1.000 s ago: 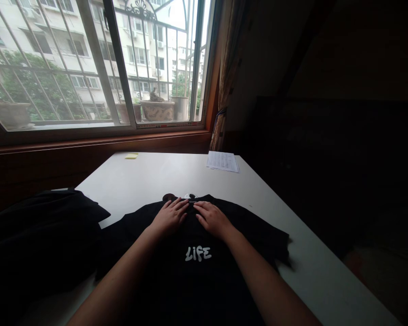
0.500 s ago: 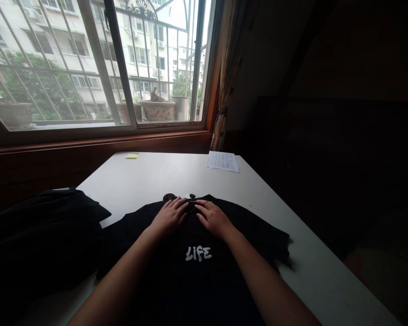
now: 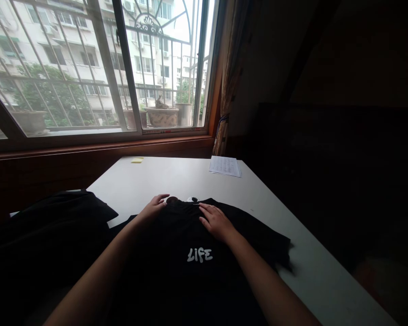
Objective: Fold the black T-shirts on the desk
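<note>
A black T-shirt (image 3: 190,271) with white "LIFE" lettering lies spread on the white table (image 3: 177,176) in front of me. My right hand (image 3: 215,220) rests flat on the cloth just below the collar, fingers stretched out. My left hand (image 3: 154,207) sits at the shirt's upper left shoulder edge, fingers partly curled over the fabric's border, thumb toward the collar. A small dark round thing and a pale round thing (image 3: 192,199) peek out just beyond the collar.
A heap of black cloth (image 3: 47,235) lies at the table's left. A printed paper sheet (image 3: 225,166) and a yellow sticky note (image 3: 137,160) sit at the far edge under the barred window (image 3: 98,68). The room to the right is dark.
My left hand has slid leftward from beside the right hand to the shirt's shoulder edge. The right hand has stayed near the collar. The view has shifted slightly.
</note>
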Tool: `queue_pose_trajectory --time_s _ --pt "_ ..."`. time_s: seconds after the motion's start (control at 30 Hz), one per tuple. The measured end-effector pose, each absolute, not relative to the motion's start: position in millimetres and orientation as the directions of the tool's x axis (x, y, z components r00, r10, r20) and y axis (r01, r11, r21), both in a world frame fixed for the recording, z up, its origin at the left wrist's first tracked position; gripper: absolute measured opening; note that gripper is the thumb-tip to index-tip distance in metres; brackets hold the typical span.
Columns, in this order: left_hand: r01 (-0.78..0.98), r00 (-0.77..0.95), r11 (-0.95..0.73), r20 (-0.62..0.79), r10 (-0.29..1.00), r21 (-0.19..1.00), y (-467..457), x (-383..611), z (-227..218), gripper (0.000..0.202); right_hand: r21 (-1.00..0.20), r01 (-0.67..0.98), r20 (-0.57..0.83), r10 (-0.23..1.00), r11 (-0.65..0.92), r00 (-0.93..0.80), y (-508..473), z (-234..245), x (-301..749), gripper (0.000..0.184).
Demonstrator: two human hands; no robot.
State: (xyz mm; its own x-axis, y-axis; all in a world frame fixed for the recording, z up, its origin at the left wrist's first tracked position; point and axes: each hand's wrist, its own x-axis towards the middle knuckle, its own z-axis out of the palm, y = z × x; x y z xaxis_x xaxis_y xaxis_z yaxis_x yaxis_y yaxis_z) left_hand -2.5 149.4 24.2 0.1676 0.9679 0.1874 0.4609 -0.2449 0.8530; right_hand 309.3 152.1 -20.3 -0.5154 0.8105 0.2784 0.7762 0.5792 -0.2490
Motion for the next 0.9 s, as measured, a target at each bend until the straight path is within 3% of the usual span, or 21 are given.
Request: queue_pose_trajectory --time_s 0.13,0.3,0.37,0.6,0.9 --pt "0.537 0.12 -0.25 0.22 0.968 0.806 123 -41 33 0.046 -0.241 0.792 0.243 0.825 0.56 -0.51 154 -22 317 0.053" --pt "0.758 0.134 -0.286 0.289 0.948 0.586 78 -88 10 0.044 -0.221 0.829 0.193 0.857 0.513 -0.479 158 -22 342 0.056" --pt "0.784 0.143 -0.285 0.286 0.947 0.552 65 -103 -5 0.045 -0.215 0.841 0.178 0.867 0.496 -0.466 159 -21 353 0.057" --pt "0.802 -0.041 -0.152 0.307 0.951 0.577 60 -130 -38 0.055 -0.201 0.872 0.18 0.892 0.446 -0.414 161 -25 381 0.056" --pt "0.634 -0.145 -0.113 0.261 0.954 0.765 59 -114 -20 0.049 -0.158 0.854 0.269 0.854 0.496 -0.446 166 -32 393 0.05"
